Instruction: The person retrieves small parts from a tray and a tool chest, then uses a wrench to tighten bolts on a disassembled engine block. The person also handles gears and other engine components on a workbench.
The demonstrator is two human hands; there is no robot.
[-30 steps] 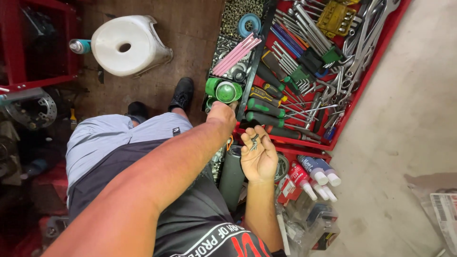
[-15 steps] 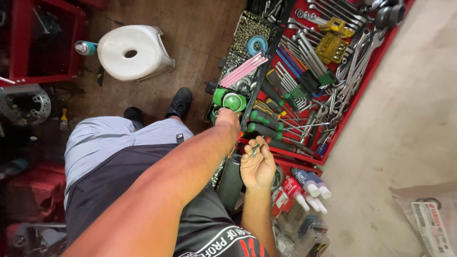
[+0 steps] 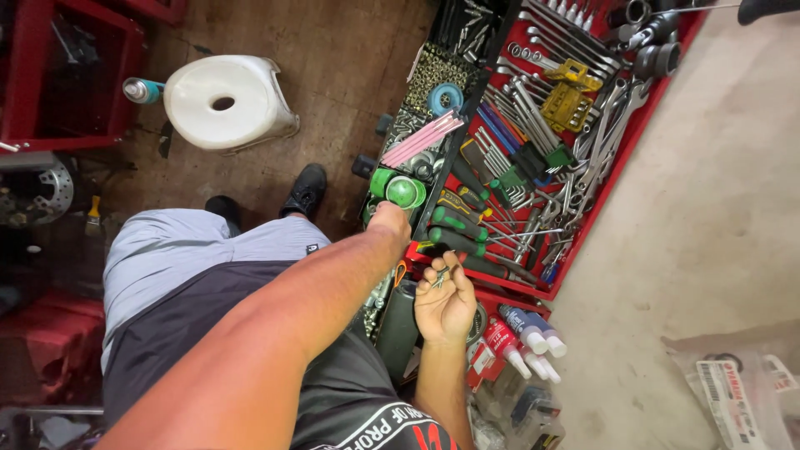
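1. Small metal bits (image 3: 440,275), likely screws or driver bits, lie in the right hand (image 3: 446,304), its fingers cupped loosely around them, palm up.
2. Left hand (image 3: 389,218), at 11 o'clock from them, reaches into the red tool tray (image 3: 621,158); whether its fingers are clenched, I cannot tell.
3. Keeping the palm level should stop the smooth pieces rolling off.
4. Green round container (image 3: 406,192) sits glossy at 12 o'clock of the left hand; green-handled screwdrivers (image 3: 454,223) lie at 3 o'clock.
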